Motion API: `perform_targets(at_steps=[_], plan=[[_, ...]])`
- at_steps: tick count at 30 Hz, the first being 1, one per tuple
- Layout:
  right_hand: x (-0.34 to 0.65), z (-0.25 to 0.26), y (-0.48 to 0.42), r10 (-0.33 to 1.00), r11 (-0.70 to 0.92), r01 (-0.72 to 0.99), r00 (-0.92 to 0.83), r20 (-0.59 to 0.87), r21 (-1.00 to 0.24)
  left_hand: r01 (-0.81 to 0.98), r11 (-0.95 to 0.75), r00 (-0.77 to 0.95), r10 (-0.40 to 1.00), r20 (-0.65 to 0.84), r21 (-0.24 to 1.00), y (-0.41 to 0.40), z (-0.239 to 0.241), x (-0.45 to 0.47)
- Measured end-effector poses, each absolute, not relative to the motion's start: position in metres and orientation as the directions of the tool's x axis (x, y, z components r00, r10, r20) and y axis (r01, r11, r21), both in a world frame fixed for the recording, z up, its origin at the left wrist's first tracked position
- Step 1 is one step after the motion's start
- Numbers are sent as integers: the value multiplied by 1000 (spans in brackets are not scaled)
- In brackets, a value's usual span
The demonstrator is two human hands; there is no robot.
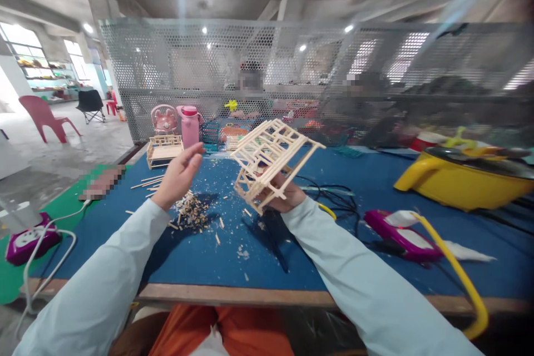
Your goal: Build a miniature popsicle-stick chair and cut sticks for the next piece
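Note:
My right hand (287, 192) grips a small frame model (273, 158) built of thin wooden sticks and holds it tilted above the blue table. Some of its fingers are hidden behind the sticks. To the left, my left hand (179, 174) is raised with its fingers curled and pressed together; whether anything tiny is between them I cannot make out. Below and beside it lies a heap of short wood offcuts (192, 211). Several longer loose sticks (148, 181) lie left of that hand. A second stick-built model (164, 151) stands behind it.
A pink bottle (189, 125) stands at the back by a perforated metal screen (167, 67). On the right are a yellow electric pan (467, 178), a purple power strip (400, 236) with a yellow cord, and black cables (346, 206). A phone (102, 182) lies on the left.

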State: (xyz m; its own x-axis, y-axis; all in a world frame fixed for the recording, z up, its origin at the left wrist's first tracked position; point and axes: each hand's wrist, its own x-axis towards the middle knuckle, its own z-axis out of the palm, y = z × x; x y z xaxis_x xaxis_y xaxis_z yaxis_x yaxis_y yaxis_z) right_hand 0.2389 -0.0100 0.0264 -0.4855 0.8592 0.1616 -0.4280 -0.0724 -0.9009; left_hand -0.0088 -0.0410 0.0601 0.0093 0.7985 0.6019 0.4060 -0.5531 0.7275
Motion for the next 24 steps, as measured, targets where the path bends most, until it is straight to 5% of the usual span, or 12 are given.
perform_targets(at_steps=[4,10,24], plan=[[233,25,-13,842,-191,-352,-539,31,-916,-67,-612,320,735,598,788,-63,60,21],[227,21,-14,835,-177,-366,-547,57,-914,-262,-303,390,835,388,916,-63,41,30],[235,19,-7,869,-28,-486,-444,219,-873,-179,-430,-68,903,425,885,-69,50,38]])
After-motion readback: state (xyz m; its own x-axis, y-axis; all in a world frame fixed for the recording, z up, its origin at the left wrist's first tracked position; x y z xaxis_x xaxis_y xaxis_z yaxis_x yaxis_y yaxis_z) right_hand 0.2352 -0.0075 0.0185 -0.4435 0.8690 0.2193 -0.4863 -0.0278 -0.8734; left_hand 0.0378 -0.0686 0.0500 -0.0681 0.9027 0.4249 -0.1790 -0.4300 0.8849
